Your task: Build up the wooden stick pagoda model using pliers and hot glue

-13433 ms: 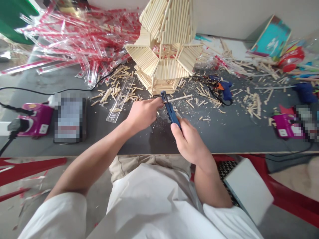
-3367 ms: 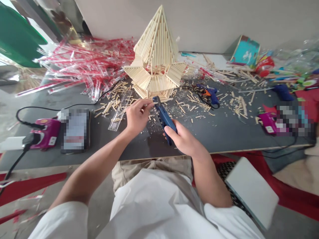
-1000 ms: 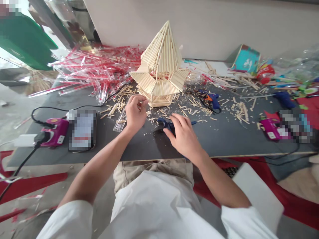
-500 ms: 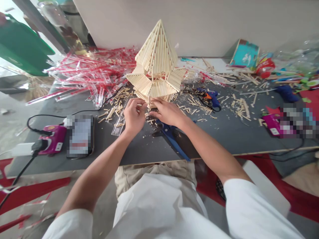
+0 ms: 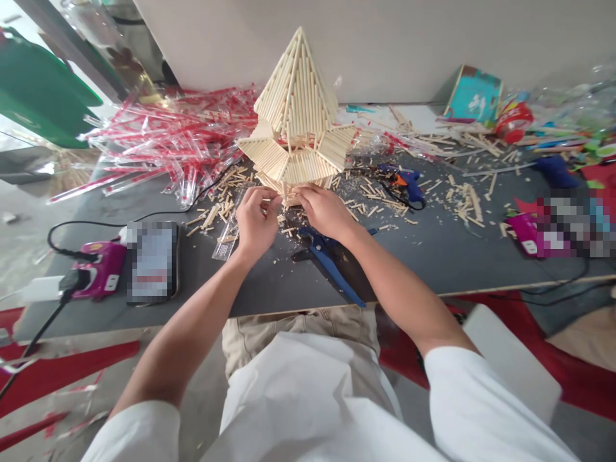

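Blue cutters (image 5: 335, 273) that my right hand (image 5: 326, 210) gripped a few seconds ago now lie on the grey table (image 5: 462, 256), just below centre, and that hand has moved up to the base of the stick tower (image 5: 302, 96), upper centre of the frame. My left hand (image 5: 257, 221) faces it there, thumb and fingertips drawn together; I cannot tell whether either hand grips anything. Cut stick pieces (image 5: 210, 217) lie left of centre.

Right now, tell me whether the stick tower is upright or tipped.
Upright: the stick tower stands with its pointed roof uppermost, above the flared tier.
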`<move>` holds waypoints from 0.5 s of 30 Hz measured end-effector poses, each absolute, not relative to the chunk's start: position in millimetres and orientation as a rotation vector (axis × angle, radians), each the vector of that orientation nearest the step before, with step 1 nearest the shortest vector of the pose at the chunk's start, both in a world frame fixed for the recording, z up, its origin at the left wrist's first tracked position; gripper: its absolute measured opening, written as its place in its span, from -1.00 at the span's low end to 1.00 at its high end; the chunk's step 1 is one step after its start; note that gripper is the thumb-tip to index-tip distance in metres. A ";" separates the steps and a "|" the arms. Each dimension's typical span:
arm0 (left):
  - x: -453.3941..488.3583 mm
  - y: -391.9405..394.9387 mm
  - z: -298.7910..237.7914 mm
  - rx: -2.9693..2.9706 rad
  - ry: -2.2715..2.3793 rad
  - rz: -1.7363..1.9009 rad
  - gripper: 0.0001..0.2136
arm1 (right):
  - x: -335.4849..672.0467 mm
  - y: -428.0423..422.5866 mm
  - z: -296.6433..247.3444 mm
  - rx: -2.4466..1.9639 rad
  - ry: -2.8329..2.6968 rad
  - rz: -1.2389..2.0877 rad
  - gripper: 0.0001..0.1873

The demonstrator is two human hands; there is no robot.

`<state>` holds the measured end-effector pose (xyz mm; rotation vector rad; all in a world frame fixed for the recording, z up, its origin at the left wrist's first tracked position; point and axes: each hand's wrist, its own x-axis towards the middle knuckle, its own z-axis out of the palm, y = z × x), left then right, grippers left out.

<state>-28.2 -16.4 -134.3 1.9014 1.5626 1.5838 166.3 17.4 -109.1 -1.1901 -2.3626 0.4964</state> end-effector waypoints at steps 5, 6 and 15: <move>-29.0 -15.6 -135.1 1.923 1.590 1.540 -0.94 | 168.3 18.0 -111.5 -1.137 -2.328 0.501 -0.59; -28.9 -15.5 -135.1 1.923 1.592 1.538 -0.94 | 168.6 17.8 -111.6 -1.144 -2.318 0.500 -0.60; -29.9 -14.7 -134.1 1.878 1.594 1.586 -0.92 | 163.9 -3.6 -90.1 -1.202 -2.413 0.440 -0.57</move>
